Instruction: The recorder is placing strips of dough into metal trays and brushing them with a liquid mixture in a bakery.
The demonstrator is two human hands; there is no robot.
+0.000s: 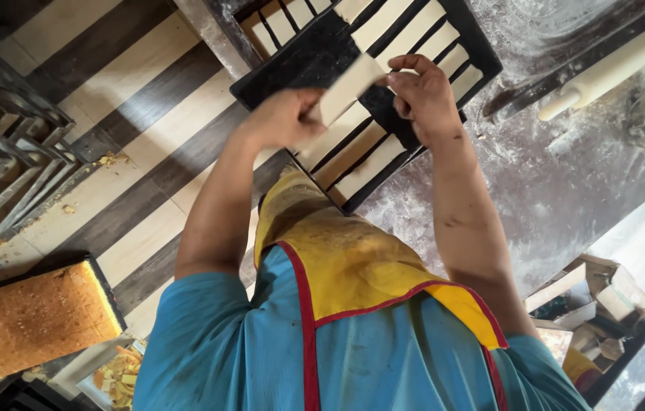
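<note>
Both hands on pale flat dough strip point(347, 90) above black rectangular metal baking tray point(311, 57): left hand point(280, 118) gripped near end, right hand point(423, 95) pinched far end. Reckon best kept taut, laid parallel to strips already on tray, not touching.

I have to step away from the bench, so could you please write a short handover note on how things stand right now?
Left hand and right hand each grip one end of a pale flat dough strip, held just above the black rectangular baking tray.
The tray sits on the flour-dusted dark worktop; a pale wooden rolling pin lies further along.
Done: pale dough strips already lie side by side on the tray.
Left: the held strip is not yet set down; the tray has a bare patch beneath it.
</note>
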